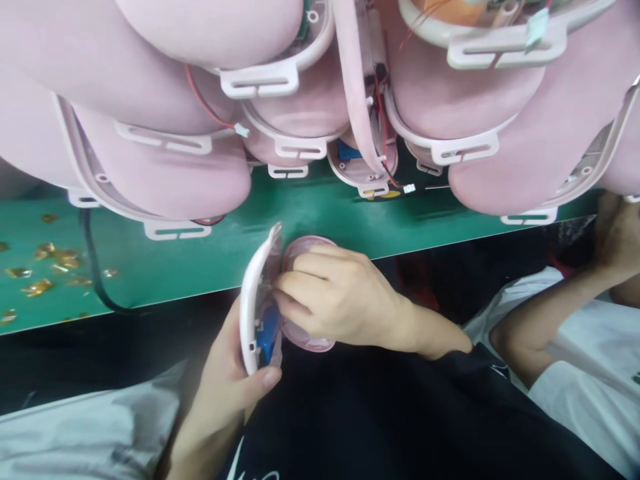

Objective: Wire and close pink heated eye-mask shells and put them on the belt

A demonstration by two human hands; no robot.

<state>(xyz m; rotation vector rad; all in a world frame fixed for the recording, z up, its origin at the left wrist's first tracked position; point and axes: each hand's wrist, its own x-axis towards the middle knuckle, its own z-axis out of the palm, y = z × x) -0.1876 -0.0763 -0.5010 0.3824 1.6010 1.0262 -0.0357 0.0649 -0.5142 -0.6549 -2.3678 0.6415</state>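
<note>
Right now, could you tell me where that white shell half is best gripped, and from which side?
Probably by its outer curved back, from below and the left, as the left hand cups the white shell half now. It stands on edge with its open face toward the right hand, so that grip leaves the blue part inside reachable.

Single head-worn view, close and steeply downward over both hands, toward the green bench [165, 260], edges perhaps blurred.

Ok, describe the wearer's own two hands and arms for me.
Both are bare: no gloves, rings or watch show. The left hand and forearm come up uncovered from the bottom edge. The right hand has a bare wrist too, with a dark sleeve starting just behind it.
</note>
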